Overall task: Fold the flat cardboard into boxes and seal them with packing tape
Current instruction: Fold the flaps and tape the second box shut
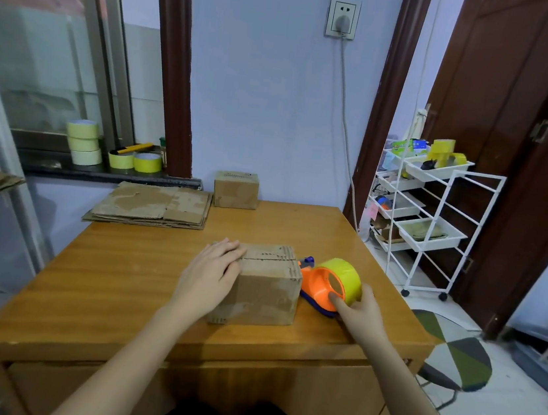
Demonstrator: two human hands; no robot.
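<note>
A: Where's the work on the surface [140,270]?

B: The folded box [265,284] sits mid-surface, top flaps closed, their seam running left to right, toward the tape dispenser [328,286] touching its right end.

A: And the hands?

B: The left hand [211,273] lies flat, fingers straight, pressing the box's left end. The right hand [362,309] curls round the dispenser, thumb on its orange body, so it's the nearer one to draw tape leftward along the seam.

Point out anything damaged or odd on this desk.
The flat cardboard stack has its top surface torn and peeled in patches. The box under the left hand shows scuffed faces and a ragged, untaped top seam. Nothing is spilled.
</note>
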